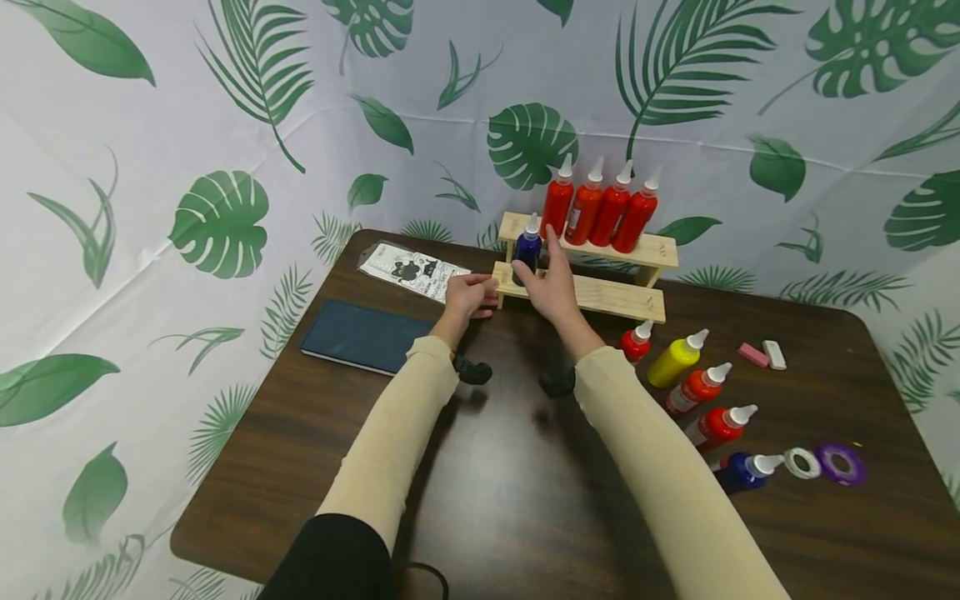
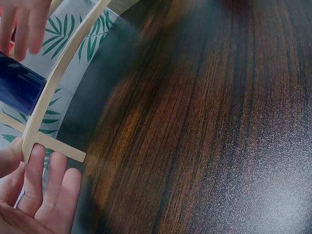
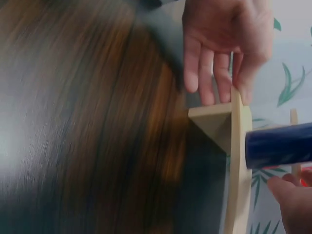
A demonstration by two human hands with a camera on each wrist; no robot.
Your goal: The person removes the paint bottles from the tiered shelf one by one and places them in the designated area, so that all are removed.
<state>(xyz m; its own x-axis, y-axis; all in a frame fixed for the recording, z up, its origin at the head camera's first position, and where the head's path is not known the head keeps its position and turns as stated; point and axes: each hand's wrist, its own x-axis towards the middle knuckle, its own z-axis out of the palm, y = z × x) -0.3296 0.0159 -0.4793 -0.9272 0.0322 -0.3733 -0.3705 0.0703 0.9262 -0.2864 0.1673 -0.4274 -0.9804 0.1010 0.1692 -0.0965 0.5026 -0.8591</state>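
A two-tier wooden rack (image 1: 607,297) stands at the back of the table. At its left end, my left hand (image 1: 468,297) pinches the lower shelf between thumb and fingers, as the right wrist view also shows. Upright on that shelf's left part is a blue bottle (image 1: 528,247) with a white nozzle cap. My right hand (image 1: 553,282) is beside the bottle, thumb and index finger spread. In the right wrist view, the right thumb (image 3: 279,187) lies just off the bottle's side. Several red bottles (image 1: 600,208) stand in a row on the upper shelf.
On the right stand more red bottles (image 1: 693,390), a yellow bottle (image 1: 672,362) and a blue one (image 1: 738,473). Beyond them lie erasers (image 1: 753,355), white tape (image 1: 802,463) and purple tape (image 1: 840,464). A dark notebook (image 1: 367,335) and a white packet (image 1: 412,268) lie left.
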